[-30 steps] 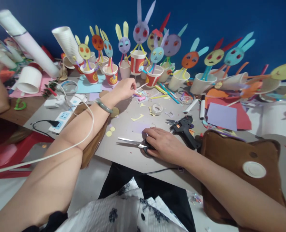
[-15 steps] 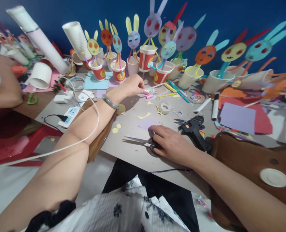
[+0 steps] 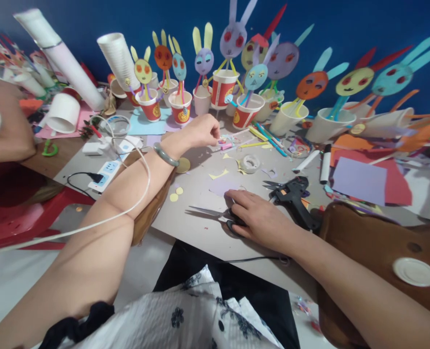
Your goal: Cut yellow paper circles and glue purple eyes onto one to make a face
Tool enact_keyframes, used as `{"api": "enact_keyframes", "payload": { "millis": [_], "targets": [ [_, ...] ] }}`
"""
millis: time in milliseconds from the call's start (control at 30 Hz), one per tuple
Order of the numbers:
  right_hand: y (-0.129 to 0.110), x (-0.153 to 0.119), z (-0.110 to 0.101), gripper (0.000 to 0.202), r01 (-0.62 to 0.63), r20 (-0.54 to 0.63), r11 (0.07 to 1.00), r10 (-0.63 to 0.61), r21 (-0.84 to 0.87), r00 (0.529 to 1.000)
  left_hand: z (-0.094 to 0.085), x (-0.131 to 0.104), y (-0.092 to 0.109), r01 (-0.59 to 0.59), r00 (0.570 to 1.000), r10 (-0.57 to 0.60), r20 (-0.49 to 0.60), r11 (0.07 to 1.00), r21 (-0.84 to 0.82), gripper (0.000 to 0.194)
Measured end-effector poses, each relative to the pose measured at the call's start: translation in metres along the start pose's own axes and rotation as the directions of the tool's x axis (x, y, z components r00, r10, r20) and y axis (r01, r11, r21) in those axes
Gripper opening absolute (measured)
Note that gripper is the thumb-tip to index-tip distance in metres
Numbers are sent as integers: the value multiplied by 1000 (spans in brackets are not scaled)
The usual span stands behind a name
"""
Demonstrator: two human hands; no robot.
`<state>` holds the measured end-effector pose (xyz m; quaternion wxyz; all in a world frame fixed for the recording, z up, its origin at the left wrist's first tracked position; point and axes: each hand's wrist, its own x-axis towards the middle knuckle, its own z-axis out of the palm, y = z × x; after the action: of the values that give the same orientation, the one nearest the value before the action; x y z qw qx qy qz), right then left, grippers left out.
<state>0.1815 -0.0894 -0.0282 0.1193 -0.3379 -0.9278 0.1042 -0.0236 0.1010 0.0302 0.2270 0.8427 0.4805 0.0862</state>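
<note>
My left hand, with a bangle on its wrist, reaches to the middle of the table. Its thumb and fingertips are closed together over small colourful bits; what they pinch, if anything, is too small to make out. Beside the fingertips lies a small pink stick. My right hand rests on the table with its fingers curled over the black handles of a pair of scissors, whose blades point left, slightly apart. A purple paper piece lies just beyond the right fingertips.
Paper cups with rabbit-faced figures line the back. A black glue gun lies right of my right hand, near a tape roll and markers. A white cable crosses my left arm near a power strip. Another person's arm is at left.
My left hand has shifted very slightly over the small bits, its fingertips still together. My right hand stays on the scissors. The whole view has drifted a little.
</note>
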Motion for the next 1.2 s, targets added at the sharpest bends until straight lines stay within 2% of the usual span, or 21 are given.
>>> {"api": "enact_keyframes", "payload": {
  "millis": [300, 467, 700, 800, 900, 1000, 1100, 1200],
  "targets": [
    [1, -1, 2, 13, 7, 1, 1000, -7, -19, 1000, 4, 3, -6, 12, 1000, -10, -13, 988, 153, 29],
    [1, 0, 0, 14, 2, -5, 1000, -2, -5, 1000, 8, 6, -10, 37, 998, -29, -51, 985, 169, 36],
    [2, 0, 1, 12, -4, -8, 1000, 5, 12, 1000, 13, 6, -12, 25, 999, -16, -37, 970, 241, 35],
    [5, 1, -1, 12, 4, -10, 998, -4, -57, 1000, 16, 8, -15, 8, 999, 5, -49, 968, 252, 33],
    [8, 1, -13, 7, -51, -77, 975, 35, -217, 996, 17, 9, -16, 1, 1000, 8, -30, 963, 270, 31],
    [7, -1, -36, 7, -165, -184, 940, 112, -300, 976, 11, 6, -13, -6, 998, -12, 56, 953, 303, 28],
    [4, -7, -62, 4, -275, -286, 883, 170, -382, 943, 2, -1, -9, -30, 991, -16, 133, 941, 337, 23],
    [8, -18, -84, 8, -394, -366, 804, 239, -445, 899, -9, -9, -3, -66, 975, -15, 223, 935, 347, 27]
  ]
}}
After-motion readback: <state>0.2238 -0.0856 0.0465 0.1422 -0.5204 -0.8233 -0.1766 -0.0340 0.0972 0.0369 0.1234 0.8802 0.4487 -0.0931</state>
